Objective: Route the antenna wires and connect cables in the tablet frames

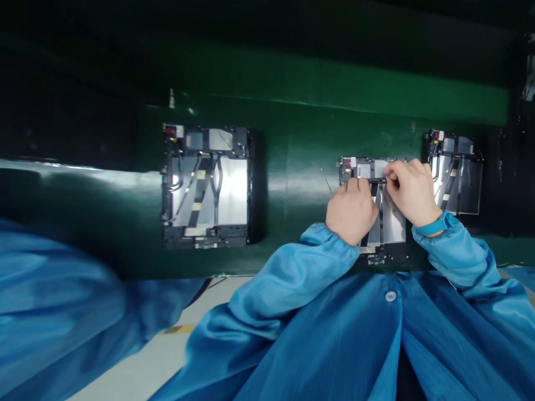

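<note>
My left hand (351, 210) is closed over the left side of an opened electronic device (394, 223), its fingertips at the dark cables near the upper part. A thin rod-like tool (326, 181) sticks out up and left from behind this hand; its other end is hidden. My right hand (412, 189), with a blue band at the wrist, is closed in a pinch at the device's upper right. What lies between its fingertips is hidden. The device lies flat, showing silver panels, a black frame and a dark cable (381, 214) running down its middle.
On the green work surface (292, 184) lie more opened devices: one (232, 192) to the left, another (468, 186) close to my right hand. A co-worker's blue sleeve (54, 301) is at the lower left. Dark equipment (529, 72) stands at the far right edge.
</note>
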Action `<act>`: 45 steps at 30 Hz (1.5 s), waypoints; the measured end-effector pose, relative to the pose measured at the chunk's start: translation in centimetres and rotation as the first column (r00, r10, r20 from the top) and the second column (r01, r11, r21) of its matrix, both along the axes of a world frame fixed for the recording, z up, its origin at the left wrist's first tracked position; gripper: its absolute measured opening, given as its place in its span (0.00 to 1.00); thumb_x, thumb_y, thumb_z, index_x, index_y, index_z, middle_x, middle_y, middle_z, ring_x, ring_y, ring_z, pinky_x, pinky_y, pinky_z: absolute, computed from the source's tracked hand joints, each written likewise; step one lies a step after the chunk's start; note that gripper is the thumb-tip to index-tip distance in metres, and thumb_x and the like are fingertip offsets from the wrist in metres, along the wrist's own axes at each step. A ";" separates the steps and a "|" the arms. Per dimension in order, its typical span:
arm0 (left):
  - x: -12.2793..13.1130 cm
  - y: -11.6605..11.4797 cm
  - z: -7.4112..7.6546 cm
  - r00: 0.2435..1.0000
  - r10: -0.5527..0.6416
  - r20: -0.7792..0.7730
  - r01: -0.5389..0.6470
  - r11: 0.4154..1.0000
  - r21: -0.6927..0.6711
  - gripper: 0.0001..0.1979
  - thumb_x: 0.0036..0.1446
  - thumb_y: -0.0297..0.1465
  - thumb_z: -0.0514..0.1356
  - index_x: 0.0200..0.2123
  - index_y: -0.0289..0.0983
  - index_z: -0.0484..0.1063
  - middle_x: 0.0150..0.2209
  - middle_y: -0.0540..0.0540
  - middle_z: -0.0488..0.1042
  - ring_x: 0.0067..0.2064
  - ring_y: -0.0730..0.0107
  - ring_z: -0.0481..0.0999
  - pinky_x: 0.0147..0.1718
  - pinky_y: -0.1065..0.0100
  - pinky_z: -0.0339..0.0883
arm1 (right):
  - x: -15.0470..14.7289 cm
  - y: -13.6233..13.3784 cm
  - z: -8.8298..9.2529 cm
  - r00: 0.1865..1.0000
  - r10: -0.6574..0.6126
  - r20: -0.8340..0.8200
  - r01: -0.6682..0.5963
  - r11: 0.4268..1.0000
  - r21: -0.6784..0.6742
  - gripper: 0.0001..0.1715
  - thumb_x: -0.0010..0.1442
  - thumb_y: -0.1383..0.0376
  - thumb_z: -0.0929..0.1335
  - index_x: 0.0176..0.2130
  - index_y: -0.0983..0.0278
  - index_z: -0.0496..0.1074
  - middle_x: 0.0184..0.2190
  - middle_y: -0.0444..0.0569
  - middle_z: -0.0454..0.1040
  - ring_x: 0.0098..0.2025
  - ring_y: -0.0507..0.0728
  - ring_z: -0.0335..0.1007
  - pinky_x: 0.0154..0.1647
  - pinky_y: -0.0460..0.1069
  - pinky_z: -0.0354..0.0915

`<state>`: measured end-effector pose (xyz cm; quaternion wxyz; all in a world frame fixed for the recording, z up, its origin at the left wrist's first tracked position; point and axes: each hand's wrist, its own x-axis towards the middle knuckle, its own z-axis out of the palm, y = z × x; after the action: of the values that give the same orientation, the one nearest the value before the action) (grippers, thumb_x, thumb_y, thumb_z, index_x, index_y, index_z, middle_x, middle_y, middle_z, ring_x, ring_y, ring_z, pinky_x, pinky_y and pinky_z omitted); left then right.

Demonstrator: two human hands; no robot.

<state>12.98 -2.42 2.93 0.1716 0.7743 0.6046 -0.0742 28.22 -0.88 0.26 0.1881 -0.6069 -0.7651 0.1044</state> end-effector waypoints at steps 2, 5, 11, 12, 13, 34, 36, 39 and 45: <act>0.4 0.0 -0.3 1.000 0.023 -0.001 -0.023 1.000 0.007 0.13 0.60 0.25 0.56 0.48 0.29 0.71 0.47 0.30 0.77 0.49 0.46 0.79 0.46 0.55 0.72 | 0.1 -0.2 0.1 0.998 0.047 0.032 -0.047 0.999 -0.015 0.12 0.61 0.75 0.65 0.39 0.60 0.74 0.31 0.49 0.80 0.40 0.63 0.68 0.41 0.56 0.55; 0.1 0.0 -0.8 0.999 0.028 0.017 -0.028 0.999 0.021 0.13 0.59 0.23 0.55 0.46 0.29 0.72 0.45 0.31 0.77 0.49 0.45 0.78 0.48 0.53 0.71 | 0.6 -1.0 0.1 0.998 0.066 -0.004 -0.066 0.997 -0.032 0.11 0.60 0.75 0.67 0.38 0.60 0.74 0.30 0.47 0.79 0.39 0.63 0.68 0.40 0.55 0.57; -1.4 -0.7 -1.7 0.980 -0.002 0.201 -0.023 0.992 0.121 0.09 0.57 0.23 0.56 0.41 0.34 0.72 0.40 0.37 0.77 0.44 0.50 0.76 0.46 0.54 0.71 | 2.0 -2.4 -0.3 0.936 -0.081 -0.343 0.041 0.992 -0.122 0.07 0.58 0.71 0.70 0.36 0.59 0.73 0.29 0.44 0.79 0.35 0.58 0.73 0.40 0.53 0.68; -1.5 -0.8 -1.8 0.970 -0.001 0.245 -0.041 0.985 0.168 0.08 0.57 0.24 0.57 0.41 0.35 0.73 0.41 0.38 0.77 0.44 0.50 0.76 0.45 0.53 0.71 | 2.2 -2.6 -0.4 0.909 -0.130 -0.396 0.077 0.986 -0.147 0.05 0.59 0.70 0.70 0.36 0.59 0.73 0.29 0.43 0.79 0.34 0.57 0.74 0.40 0.52 0.69; -1.5 -0.8 -1.8 0.959 -0.008 0.284 -0.057 0.974 0.220 0.08 0.58 0.26 0.58 0.41 0.36 0.73 0.43 0.38 0.77 0.45 0.50 0.75 0.45 0.53 0.70 | 2.5 -2.7 -0.4 0.883 -0.178 -0.433 0.114 0.979 -0.170 0.04 0.59 0.69 0.71 0.36 0.59 0.73 0.30 0.43 0.79 0.33 0.56 0.75 0.40 0.52 0.71; 0.8 5.1 -4.2 0.842 -0.183 0.508 0.171 0.983 0.070 0.08 0.62 0.27 0.61 0.36 0.37 0.82 0.38 0.44 0.80 0.42 0.58 0.76 0.47 0.56 0.68 | 3.2 -1.9 -1.0 0.919 -0.204 -0.339 0.146 0.971 -0.188 0.08 0.56 0.73 0.67 0.34 0.59 0.71 0.29 0.43 0.75 0.33 0.56 0.75 0.39 0.51 0.69; 0.9 5.6 -4.1 0.841 -0.187 0.508 0.183 0.981 0.058 0.08 0.61 0.26 0.61 0.35 0.37 0.82 0.37 0.45 0.81 0.41 0.58 0.76 0.48 0.56 0.68 | 3.3 -1.9 -1.0 0.924 -0.190 -0.332 0.137 0.975 -0.176 0.08 0.56 0.73 0.67 0.33 0.59 0.70 0.29 0.43 0.74 0.33 0.56 0.74 0.39 0.51 0.69; 1.1 6.0 -3.9 0.855 -0.185 0.485 0.190 0.981 0.038 0.07 0.60 0.27 0.62 0.34 0.37 0.82 0.37 0.44 0.81 0.42 0.58 0.76 0.48 0.56 0.69 | 3.4 -1.9 -1.0 0.930 -0.177 -0.323 0.129 0.978 -0.165 0.08 0.56 0.73 0.67 0.33 0.60 0.70 0.29 0.44 0.74 0.32 0.56 0.73 0.39 0.52 0.69; 1.3 6.1 -3.2 0.881 -0.229 0.414 0.218 0.973 0.074 0.07 0.62 0.28 0.62 0.34 0.37 0.81 0.37 0.42 0.80 0.46 0.54 0.75 0.47 0.55 0.69 | 3.6 -1.8 -0.2 0.910 -0.221 -0.351 0.172 0.971 -0.167 0.06 0.57 0.71 0.68 0.32 0.59 0.71 0.28 0.42 0.75 0.31 0.54 0.72 0.38 0.51 0.70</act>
<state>14.31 3.63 -0.24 0.2781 0.8387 0.4609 0.0824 31.78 -2.73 0.04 0.2968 -0.6618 -0.6427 0.2469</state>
